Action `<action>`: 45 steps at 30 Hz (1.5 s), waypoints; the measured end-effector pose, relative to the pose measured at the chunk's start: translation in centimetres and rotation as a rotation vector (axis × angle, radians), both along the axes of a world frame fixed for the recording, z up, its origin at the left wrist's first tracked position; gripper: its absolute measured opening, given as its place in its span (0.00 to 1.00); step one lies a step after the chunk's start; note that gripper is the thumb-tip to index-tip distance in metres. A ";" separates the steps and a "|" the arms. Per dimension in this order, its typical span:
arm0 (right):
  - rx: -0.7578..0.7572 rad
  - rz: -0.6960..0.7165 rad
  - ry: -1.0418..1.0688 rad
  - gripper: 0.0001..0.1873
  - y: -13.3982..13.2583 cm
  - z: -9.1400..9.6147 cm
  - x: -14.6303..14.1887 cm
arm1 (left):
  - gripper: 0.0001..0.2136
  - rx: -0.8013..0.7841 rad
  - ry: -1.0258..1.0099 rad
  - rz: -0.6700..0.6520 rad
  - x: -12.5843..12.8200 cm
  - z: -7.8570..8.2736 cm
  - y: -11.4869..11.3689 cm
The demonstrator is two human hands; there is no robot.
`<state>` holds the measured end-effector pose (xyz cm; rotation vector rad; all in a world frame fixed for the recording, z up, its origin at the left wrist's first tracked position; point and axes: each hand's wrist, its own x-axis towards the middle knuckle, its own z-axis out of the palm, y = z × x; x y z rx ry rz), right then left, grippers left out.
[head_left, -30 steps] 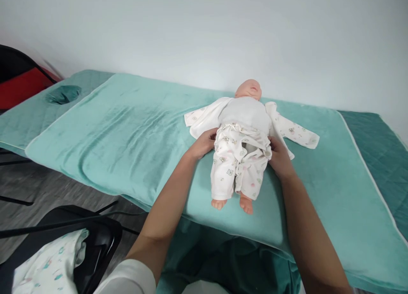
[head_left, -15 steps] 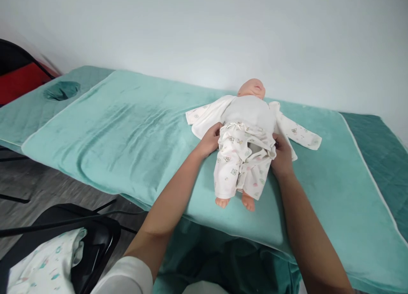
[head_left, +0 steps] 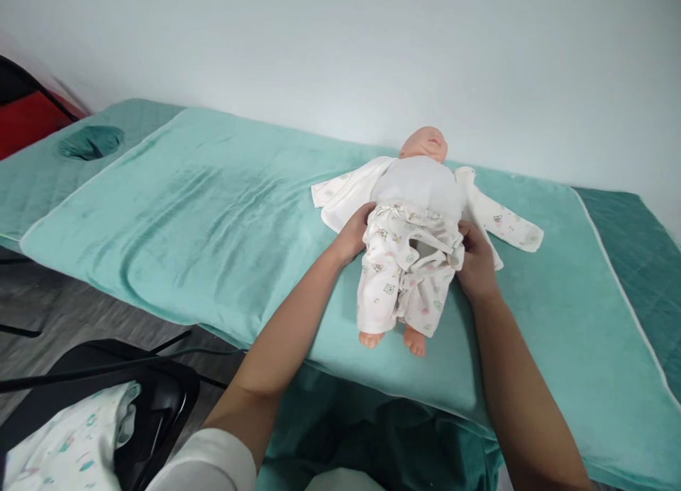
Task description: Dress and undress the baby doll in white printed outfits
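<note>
A baby doll lies on its back on the green-covered bed, head toward the wall and bare feet toward me. Printed white pants cover its legs and reach its waist, with an opening at the crotch. Under its back a white printed jacket is spread, both sleeves out to the sides. My left hand is closed on the pants' waistband at one hip. At the other hip my right hand grips the pants' side; its fingertips are partly hidden behind the cloth.
The massage bed has a green cover and a face hole at the far left. A black folding chair stands at the lower left, bearing a printed white cloth. A white wall runs behind the bed.
The view has shifted slightly. Both hands keep their places at the doll's hips, and the pants' waistband lies a little smoother across the belly.
</note>
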<state>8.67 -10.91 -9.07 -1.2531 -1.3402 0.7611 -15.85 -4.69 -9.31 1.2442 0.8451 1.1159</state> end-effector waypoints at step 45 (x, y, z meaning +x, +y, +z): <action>-0.033 -0.007 0.082 0.16 3.4 0.5 -1.0 | 0.11 -0.251 -0.305 -0.071 1.8 0.4 1.1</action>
